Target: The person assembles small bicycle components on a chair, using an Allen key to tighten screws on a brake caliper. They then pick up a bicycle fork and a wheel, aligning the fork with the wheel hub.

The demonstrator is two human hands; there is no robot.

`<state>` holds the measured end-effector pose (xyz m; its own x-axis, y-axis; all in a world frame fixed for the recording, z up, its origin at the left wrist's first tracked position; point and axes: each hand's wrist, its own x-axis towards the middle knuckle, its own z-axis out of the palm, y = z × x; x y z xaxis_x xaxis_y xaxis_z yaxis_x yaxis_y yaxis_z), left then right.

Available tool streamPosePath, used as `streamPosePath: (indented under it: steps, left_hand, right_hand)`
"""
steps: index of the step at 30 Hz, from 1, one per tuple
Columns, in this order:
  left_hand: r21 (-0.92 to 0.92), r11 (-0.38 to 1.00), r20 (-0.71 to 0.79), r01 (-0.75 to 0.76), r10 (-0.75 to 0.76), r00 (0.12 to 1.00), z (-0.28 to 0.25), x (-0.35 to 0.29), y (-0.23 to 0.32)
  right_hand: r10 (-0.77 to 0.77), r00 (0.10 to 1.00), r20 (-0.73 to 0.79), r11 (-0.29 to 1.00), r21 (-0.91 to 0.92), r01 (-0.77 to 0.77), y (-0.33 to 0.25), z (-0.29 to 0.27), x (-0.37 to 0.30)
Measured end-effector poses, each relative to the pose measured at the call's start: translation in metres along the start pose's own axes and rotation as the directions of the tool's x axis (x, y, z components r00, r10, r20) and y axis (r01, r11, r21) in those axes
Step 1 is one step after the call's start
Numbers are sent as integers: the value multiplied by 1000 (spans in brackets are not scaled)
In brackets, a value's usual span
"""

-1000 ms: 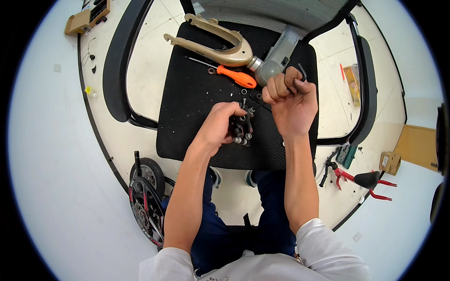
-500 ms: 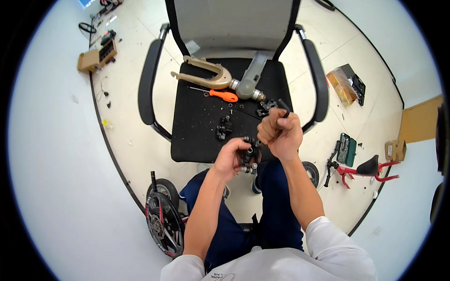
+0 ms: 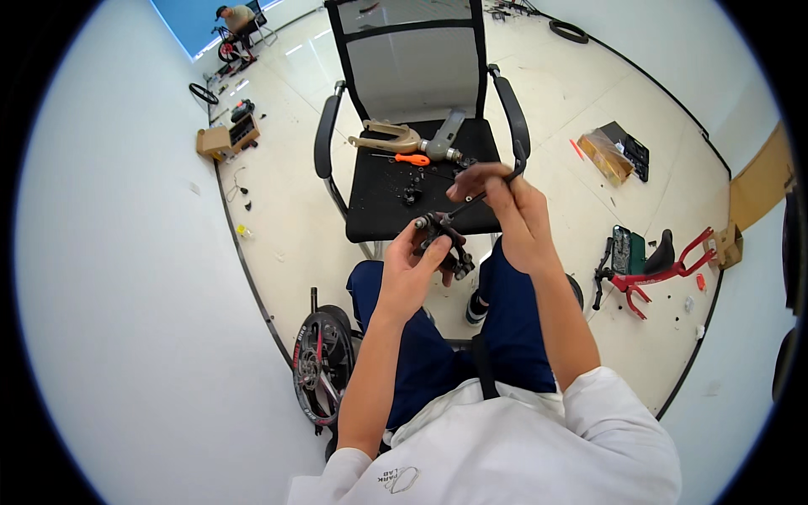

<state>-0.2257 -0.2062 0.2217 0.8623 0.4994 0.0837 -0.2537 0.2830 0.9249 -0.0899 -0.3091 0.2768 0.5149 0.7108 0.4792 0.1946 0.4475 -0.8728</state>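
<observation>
My left hand (image 3: 406, 282) is closed around a black metal mechanism (image 3: 460, 263) that resembles a bicycle brake caliper, tilted above my lap. With my right hand (image 3: 526, 220) I hold a black L-shaped hex key (image 3: 473, 204); its long arm slants down to the caliper, and its bent end rises past the fingers. Whether the tip sits in a bolt is too small to tell. On the chair seat (image 3: 370, 217) ahead lie another black caliper-like part (image 3: 412, 190), an orange-handled screwdriver (image 3: 412, 159), a beige fork (image 3: 397, 138) and a grey joint piece (image 3: 440, 146).
Armrests (image 3: 328, 139) flank the seat. A wheel and crank assembly (image 3: 320, 366) stands by my left leg. To the right lie a red frame (image 3: 665, 273), a green tool case (image 3: 633, 251) and a bagged box (image 3: 608, 158). Far left, another person (image 3: 238, 21) sits.
My view has tilted up, showing more room. The right-hand fingers have loosened from a fist and straightened partly along the hex key, which now slants to the caliper. The caliper has turned in my left hand.
</observation>
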Motion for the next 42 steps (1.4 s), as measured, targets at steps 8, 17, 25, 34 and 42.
streamPosePath:
  steps: [8,17,25,34,42]
  left_hand:
    - [-149,974,210,168,-135,968,-6,-94,15]
    - [48,994,172,-99,90,981,16,-140,0]
    - [-46,995,57,-93,96,994,28,-148,4]
    - [218,944,-12,-249,258,966,55,-169,0]
    - [405,797,4,-447,488,873,53,-161,-17]
  right_hand:
    - [21,972,233,979,-204,28,-42,11,-82]
    - [-75,987,-143,995,-81,64,-33,39,-131]
    - [-65,997,44,997,39,63,-60,44,-141]
    - [-103,989,-107,994,26,106,-52,34,-161]
    - [-18,978,-209,1000,-12,16,-49,36,-163]
